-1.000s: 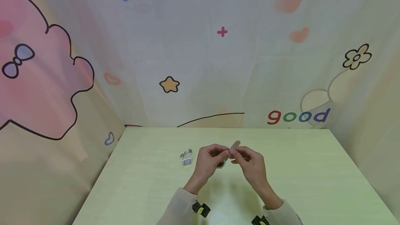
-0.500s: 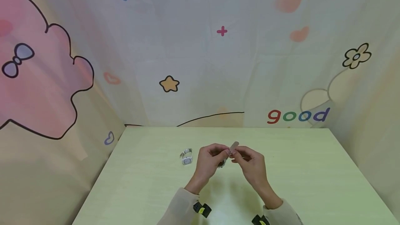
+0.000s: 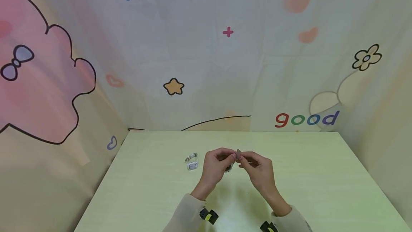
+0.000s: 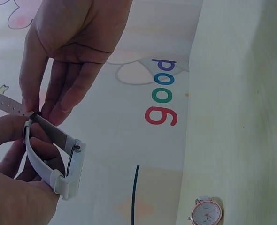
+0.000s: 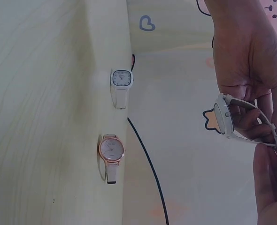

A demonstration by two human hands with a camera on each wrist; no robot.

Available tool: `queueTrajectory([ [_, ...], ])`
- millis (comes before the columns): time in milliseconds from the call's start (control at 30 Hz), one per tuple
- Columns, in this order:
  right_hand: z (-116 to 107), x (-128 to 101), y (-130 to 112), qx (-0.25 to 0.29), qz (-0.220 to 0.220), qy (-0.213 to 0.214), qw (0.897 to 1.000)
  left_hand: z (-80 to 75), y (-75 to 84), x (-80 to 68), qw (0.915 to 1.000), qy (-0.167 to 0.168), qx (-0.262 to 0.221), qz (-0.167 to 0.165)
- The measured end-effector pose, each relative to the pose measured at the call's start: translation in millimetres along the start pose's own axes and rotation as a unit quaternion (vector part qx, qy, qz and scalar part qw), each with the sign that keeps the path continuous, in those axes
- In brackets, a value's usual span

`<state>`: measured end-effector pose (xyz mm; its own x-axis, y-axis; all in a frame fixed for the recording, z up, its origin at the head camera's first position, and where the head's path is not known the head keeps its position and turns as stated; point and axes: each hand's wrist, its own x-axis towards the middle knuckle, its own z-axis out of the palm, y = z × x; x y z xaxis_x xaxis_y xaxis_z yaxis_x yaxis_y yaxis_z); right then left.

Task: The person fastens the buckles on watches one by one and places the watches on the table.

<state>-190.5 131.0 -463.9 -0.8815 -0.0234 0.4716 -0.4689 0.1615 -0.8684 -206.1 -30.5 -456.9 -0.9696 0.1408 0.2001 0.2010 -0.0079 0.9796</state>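
Holding a white wristwatch (image 4: 65, 166) above the pale green table (image 3: 322, 174), both hands meeting mid-air. Left hand (image 3: 214, 164) fingers curled round case and strap loop; right hand (image 3: 257, 169) fingertips (image 4: 44, 105) pinching the strap end at the buckle. Square white watch (image 5: 121, 78) and rose-gold round watch (image 5: 111, 150) lying on the table, apart.

A staged booth: cartoon-printed cloth backdrop (image 3: 206, 53) around a table (image 3: 322, 174).

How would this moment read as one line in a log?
left hand: holds white watch | right hand: pinches strap at buckle | table: two more watches
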Motion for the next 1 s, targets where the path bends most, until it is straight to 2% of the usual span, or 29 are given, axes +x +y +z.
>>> queueTrajectory([
  [200,-0.8,3.4,-0.5,-0.033,-0.031,-0.019,0.999,-1.4,-1.1,4.0,0.9995,-0.009,-0.026,-0.013],
  [433,-2.1,1.6,-11.3,-0.069,-0.034,-0.036,0.996,-3.9,-1.1,2.9,0.9987,-0.028,-0.035,-0.025],
  [567,-2.9,0.6,-26.2,-0.068,-0.053,-0.034,0.996,-7.2,-0.5,1.8,0.9974,-0.066,-0.024,-0.016],
  [733,-6.1,2.6,-10.9,-0.038,-0.064,-0.035,0.997,-11.8,-1.7,3.3,0.9934,-0.114,-0.008,0.01],
  [833,-7.8,3.4,-0.9,-0.018,-0.056,-0.038,0.998,-11.6,-4.5,4.5,0.9939,-0.107,0.01,0.022],
  [1000,-8.8,3.8,5.9,-0.008,-0.044,-0.036,0.998,-9.3,-5.9,3.5,0.9963,-0.07,0.045,0.02],
])
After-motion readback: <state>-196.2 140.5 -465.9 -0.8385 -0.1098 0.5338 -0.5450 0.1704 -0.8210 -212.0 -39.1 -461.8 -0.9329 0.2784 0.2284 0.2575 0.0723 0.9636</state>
